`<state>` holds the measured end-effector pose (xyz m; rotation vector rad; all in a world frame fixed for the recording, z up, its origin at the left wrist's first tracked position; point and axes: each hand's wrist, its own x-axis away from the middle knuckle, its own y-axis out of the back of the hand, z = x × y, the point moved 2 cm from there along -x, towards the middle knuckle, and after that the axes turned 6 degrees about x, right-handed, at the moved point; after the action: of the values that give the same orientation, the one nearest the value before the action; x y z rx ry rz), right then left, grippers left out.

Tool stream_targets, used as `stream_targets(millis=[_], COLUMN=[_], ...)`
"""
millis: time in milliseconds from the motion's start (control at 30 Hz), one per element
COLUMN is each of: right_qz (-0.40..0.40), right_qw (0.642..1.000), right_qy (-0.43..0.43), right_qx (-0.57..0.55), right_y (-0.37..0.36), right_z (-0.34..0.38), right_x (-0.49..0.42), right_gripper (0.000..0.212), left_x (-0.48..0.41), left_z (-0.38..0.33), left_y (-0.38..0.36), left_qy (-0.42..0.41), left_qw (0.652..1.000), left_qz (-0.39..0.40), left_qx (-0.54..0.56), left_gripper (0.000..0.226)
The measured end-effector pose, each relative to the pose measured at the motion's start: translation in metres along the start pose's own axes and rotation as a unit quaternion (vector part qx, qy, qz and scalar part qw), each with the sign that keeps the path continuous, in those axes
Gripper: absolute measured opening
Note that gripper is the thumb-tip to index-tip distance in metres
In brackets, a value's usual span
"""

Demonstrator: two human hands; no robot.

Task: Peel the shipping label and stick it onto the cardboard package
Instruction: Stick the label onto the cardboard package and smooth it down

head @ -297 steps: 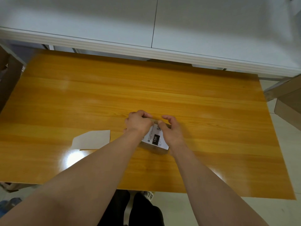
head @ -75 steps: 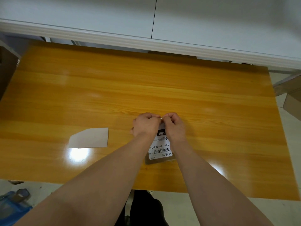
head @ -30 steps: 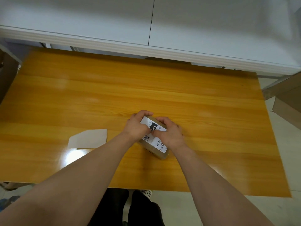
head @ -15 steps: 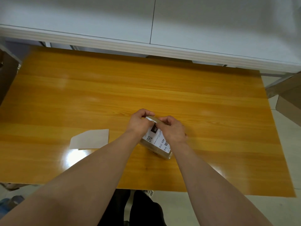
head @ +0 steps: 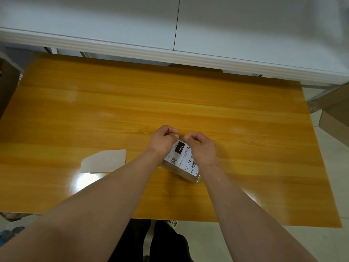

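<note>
A small brown cardboard package (head: 186, 175) lies on the orange wooden table (head: 245, 148), turned at a slant. A white shipping label (head: 181, 157) with a black "15H" block, a QR code and a barcode covers its top face. My left hand (head: 162, 141) is curled at the package's far left corner, its fingertips at the label's top edge. My right hand (head: 203, 148) rests over the right side of the label, fingers bent at its far end. The far end of the package is hidden under both hands.
A pale backing sheet (head: 104, 161) lies flat on the table left of my left forearm. A white cabinet front (head: 170, 25) runs along the far edge. Cardboard boxes (head: 334, 118) stand off the table's right side.
The package has been turned between the frames and now lies slanted. The label corner that stood lifted half a second ago lies flatter, and both hands have curled tighter at its far end.
</note>
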<state>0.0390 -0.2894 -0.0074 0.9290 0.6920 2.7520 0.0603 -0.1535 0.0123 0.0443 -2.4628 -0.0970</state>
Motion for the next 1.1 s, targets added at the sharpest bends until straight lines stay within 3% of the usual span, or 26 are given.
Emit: stream_targets(millis=[100,200,267,400,533,1000,1100], right_qz=[-0.014,0.024,0.073,0.08,0.055,-0.02,-0.033], right_qw=[0.998,0.997,0.995,0.995,0.997,0.997,0.997], right_qy=[0.011,0.034,0.032,0.06,0.047,-0.005,-0.005], right_qx=[-0.053,-0.06,-0.051,0.025,0.034,-0.072,-0.064], right_y=[0.019,0.031,0.03,0.019,0.014,-0.003,-0.004], right_z=[0.001,-0.009,-0.014,-0.02,-0.02,-0.021,-0.018], right_x=[0.005,0.005,0.011,0.015,0.013,0.005,0.005], right_gripper=[0.017,0.036,0.048,0.056,0.048,0.023,0.021], left_x=[-0.002,0.001,0.003,0.007,0.009,0.011,0.012], left_z=[0.002,0.002,0.001,0.005,0.006,0.002,-0.001], left_y=[0.003,0.005,0.004,-0.004,-0.007,-0.015,-0.018], left_qy=[-0.032,-0.062,-0.064,-0.043,-0.024,0.022,0.041], left_qw=[0.994,0.972,0.964,0.965,0.968,0.983,0.983], left_qz=[0.03,0.051,0.065,0.063,0.047,-0.046,-0.062], left_qx=[-0.104,-0.219,-0.25,-0.252,-0.243,-0.178,-0.166], left_gripper=[0.037,0.078,0.089,0.076,0.058,0.031,0.035])
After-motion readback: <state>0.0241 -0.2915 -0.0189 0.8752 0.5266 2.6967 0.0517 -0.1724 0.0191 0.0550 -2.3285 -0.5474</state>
